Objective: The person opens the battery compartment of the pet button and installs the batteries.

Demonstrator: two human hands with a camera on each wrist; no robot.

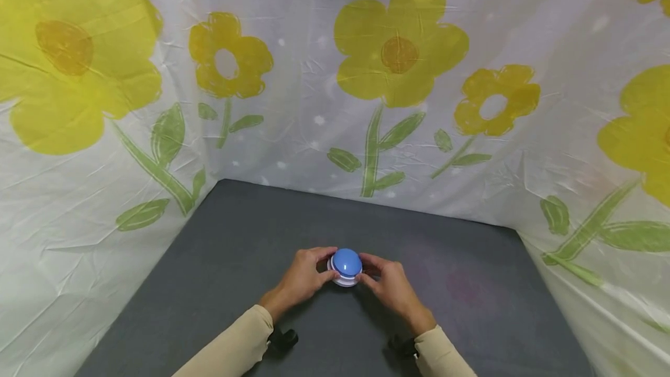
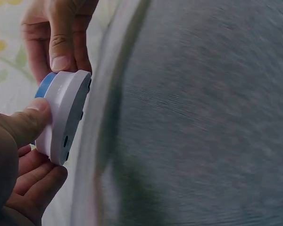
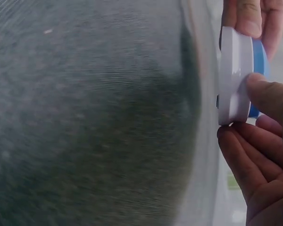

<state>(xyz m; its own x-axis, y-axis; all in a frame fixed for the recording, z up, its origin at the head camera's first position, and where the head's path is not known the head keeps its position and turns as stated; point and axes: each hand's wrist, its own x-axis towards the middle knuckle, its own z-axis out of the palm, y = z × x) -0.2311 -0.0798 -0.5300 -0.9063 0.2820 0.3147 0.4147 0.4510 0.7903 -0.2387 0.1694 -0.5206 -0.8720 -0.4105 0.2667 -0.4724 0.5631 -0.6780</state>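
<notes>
A round push button (image 1: 347, 263) with a blue dome and a white base is held between both hands in the middle of the head view. My left hand (image 1: 302, 275) grips its left side, thumb at the near edge and fingers curled round behind. From the right, my right hand (image 1: 391, 285) pinches the opposite side the same way. The left wrist view shows the white base (image 2: 61, 115) edge-on, with small dark feet on its underside, raised off the tabletop. In the right wrist view the right thumb (image 3: 260, 87) presses against the rim by the blue dome.
A dark grey table (image 1: 251, 231) lies under the hands. White curtains printed with yellow flowers (image 1: 400, 54) enclose its back and both sides. Dark bands with black mounts (image 1: 283, 340) sit at the wrists, below the beige sleeves (image 1: 235, 339).
</notes>
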